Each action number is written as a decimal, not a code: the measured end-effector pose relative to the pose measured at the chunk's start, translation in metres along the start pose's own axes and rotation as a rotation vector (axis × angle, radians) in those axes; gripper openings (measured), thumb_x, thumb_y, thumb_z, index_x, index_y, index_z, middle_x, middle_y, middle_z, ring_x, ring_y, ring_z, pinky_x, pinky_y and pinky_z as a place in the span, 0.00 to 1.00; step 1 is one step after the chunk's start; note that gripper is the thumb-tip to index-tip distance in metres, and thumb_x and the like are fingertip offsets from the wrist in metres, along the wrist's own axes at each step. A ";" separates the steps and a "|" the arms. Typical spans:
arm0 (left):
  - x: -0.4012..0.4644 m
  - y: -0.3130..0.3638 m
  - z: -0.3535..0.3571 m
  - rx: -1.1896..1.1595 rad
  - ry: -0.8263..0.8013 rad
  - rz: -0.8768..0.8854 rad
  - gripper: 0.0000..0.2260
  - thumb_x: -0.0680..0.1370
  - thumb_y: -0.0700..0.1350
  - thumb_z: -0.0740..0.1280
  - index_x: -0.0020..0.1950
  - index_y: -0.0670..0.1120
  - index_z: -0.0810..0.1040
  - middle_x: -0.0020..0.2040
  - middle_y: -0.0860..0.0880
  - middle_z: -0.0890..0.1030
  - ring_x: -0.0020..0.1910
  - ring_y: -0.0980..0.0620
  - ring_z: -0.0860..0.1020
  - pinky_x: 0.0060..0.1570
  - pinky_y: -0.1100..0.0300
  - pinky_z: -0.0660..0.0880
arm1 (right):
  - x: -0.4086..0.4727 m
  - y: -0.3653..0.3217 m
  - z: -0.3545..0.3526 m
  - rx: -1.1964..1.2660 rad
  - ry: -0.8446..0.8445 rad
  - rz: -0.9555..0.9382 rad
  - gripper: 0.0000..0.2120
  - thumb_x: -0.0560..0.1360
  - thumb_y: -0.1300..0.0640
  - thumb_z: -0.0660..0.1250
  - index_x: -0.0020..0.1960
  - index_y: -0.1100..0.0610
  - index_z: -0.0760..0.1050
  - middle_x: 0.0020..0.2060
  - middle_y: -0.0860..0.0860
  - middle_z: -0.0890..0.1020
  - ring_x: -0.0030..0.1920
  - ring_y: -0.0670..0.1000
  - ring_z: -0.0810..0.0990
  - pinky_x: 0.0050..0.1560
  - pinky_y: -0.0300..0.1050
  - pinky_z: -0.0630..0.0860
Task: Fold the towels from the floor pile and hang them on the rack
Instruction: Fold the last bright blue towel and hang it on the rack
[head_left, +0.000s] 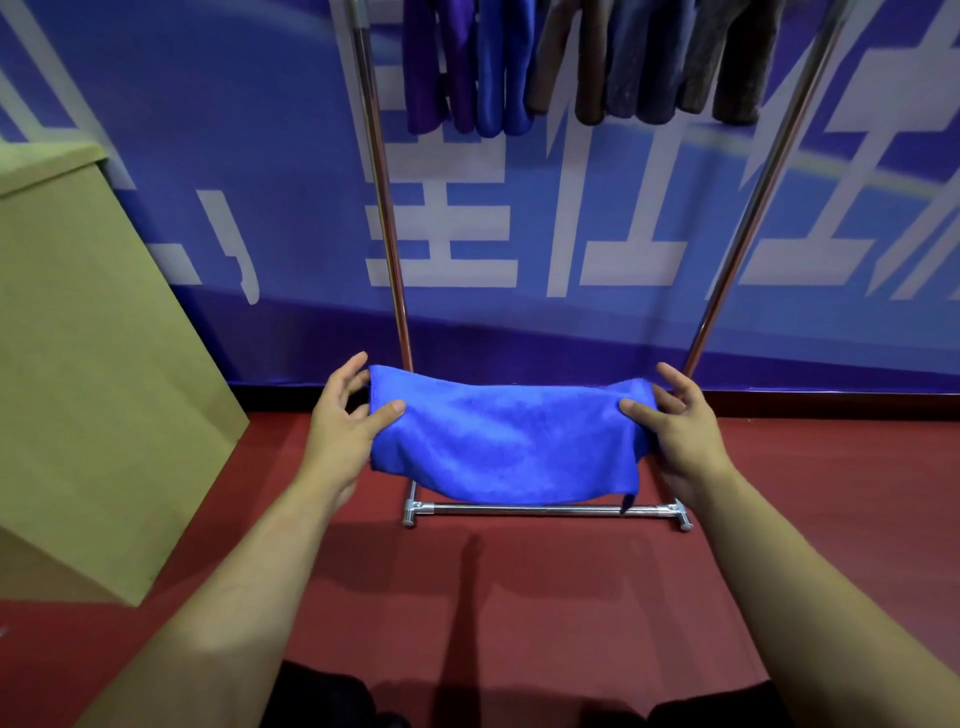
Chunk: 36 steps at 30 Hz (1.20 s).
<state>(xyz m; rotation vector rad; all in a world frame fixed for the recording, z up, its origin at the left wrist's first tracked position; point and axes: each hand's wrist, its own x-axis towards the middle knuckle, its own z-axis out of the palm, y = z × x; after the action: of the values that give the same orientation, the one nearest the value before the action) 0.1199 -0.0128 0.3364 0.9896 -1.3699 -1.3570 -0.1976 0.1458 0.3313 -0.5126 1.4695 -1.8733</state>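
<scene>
Setting: red floor (519, 597) runs up to a blue printed banner wall (571, 322); a steel garment rack (387, 208) stands against that wall, its foot bar (545, 510) lying on the floor nearest the person.
Beside the rack: a tan cardboard box (93, 332) sits to the rack's left, well apart from its upright.
Towel in hand: a blue microfibre towel (509, 441) is held in the air in front of the rack, low down, just above the foot bar, spread sideways and sagging in the middle; it looks doubled over, though the layers cannot be counted.
Left hand (343, 421): thumb pinches the towel's left edge from the front, the other fingers loosely spread behind it.
Right hand (675, 421): thumb presses the right edge in the same way, fingers fanned behind.
Done so far: hung towels (571, 62), purple, blue, brown and grey, already drape from the rack's upper part, side by side.
Left to do: this towel is likely mid-fold and not yet hung; room on the rail cannot be judged.
Floor pile: not in view, so the number remaining cannot be told.
</scene>
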 end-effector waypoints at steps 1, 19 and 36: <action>0.001 -0.002 0.001 -0.041 0.015 -0.024 0.34 0.75 0.31 0.73 0.77 0.50 0.68 0.70 0.49 0.75 0.56 0.59 0.82 0.60 0.56 0.79 | 0.001 0.000 0.000 0.065 -0.007 0.041 0.34 0.72 0.73 0.72 0.73 0.53 0.67 0.60 0.56 0.81 0.57 0.58 0.83 0.60 0.60 0.79; 0.007 -0.014 0.009 -0.470 0.058 -0.496 0.20 0.78 0.36 0.70 0.67 0.29 0.73 0.60 0.36 0.82 0.46 0.49 0.85 0.44 0.57 0.83 | 0.006 0.008 0.002 0.320 -0.049 0.355 0.13 0.74 0.67 0.69 0.58 0.68 0.78 0.45 0.58 0.86 0.41 0.51 0.87 0.39 0.42 0.83; 0.005 -0.018 0.004 -0.145 0.089 -0.327 0.03 0.80 0.42 0.69 0.52 0.46 0.77 0.52 0.38 0.82 0.45 0.43 0.81 0.50 0.47 0.79 | -0.001 0.004 0.004 -0.086 -0.064 0.124 0.08 0.82 0.65 0.63 0.57 0.63 0.79 0.47 0.58 0.84 0.43 0.54 0.82 0.44 0.47 0.80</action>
<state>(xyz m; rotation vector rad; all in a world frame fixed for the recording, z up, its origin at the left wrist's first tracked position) 0.1135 -0.0175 0.3192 1.1967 -1.0582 -1.6066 -0.1931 0.1433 0.3290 -0.5050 1.5103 -1.6886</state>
